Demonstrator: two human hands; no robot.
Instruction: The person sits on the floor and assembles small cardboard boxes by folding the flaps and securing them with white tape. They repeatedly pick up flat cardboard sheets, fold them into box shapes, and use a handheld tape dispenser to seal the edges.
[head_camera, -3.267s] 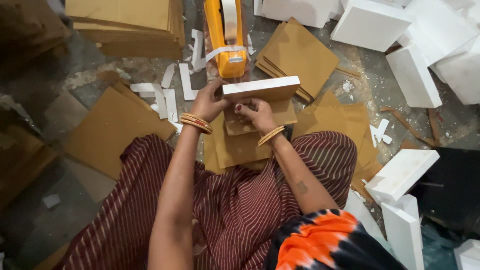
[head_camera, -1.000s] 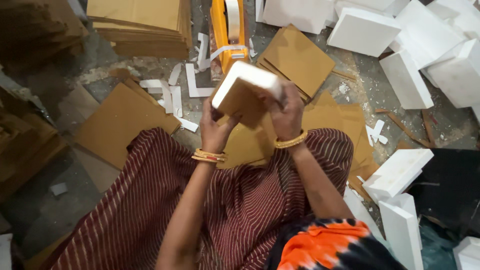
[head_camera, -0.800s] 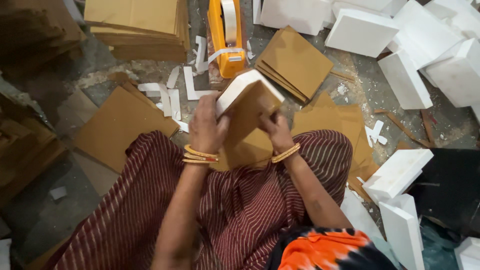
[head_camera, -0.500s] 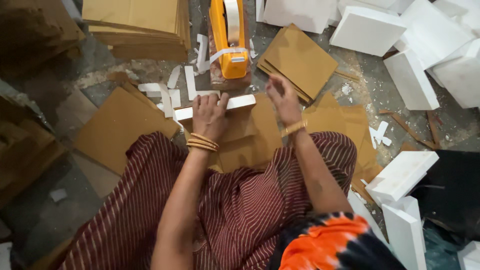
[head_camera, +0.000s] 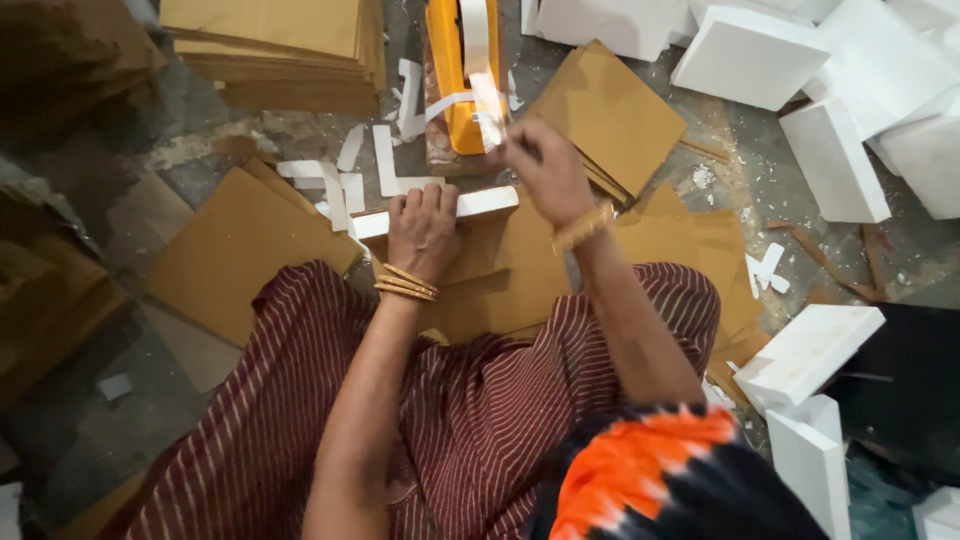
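Head view: left hand (head_camera: 422, 228) lies flat, fingers spread, on the white-edged brown box (head_camera: 470, 205) — long axis from 9 to 3 o'clock. Right hand (head_camera: 545, 170), at the box's 1 o'clock, pinches white tape (head_camera: 487, 100) from the orange dispenser (head_camera: 455, 70) — nearer it.

Cardboard sheets (head_camera: 240, 250) littering grey floor (head_camera: 80, 400)

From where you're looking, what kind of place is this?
Likely a small packing workshop, worked from the floor: stacks of brown cardboard sheets, white foam blocks scattered around, and an orange tape dispenser by the right hand.
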